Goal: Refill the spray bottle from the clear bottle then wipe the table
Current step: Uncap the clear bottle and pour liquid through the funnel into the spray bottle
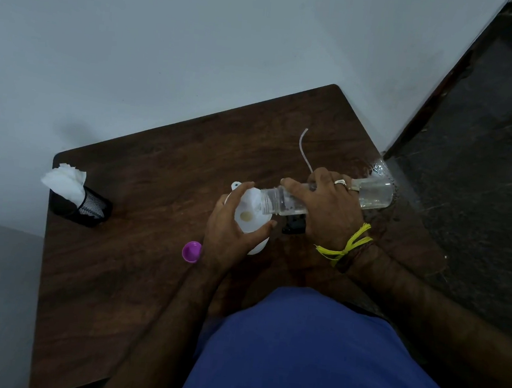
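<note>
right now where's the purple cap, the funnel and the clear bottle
purple cap (191, 251), head view, inner hollow
funnel (249, 207), head view, inside of bowl
clear bottle (375, 193), head view, base end

On the one dark wood-grain counter (137, 264) I count two bare hands, left (229, 231) and right (328, 206); one clear plastic bottle (375, 193); one white plastic funnel (248, 215); one purple round cap (191, 251); one black mesh holder (88, 205) with one bunch of white tissue (65, 181); one thin white tube (304, 150).

Dark wood table (137, 264) w/ mesh tissue holder (88, 207), purple cap (191, 251), white spray bottle (258, 246), black sprayer head (293, 225).
</note>
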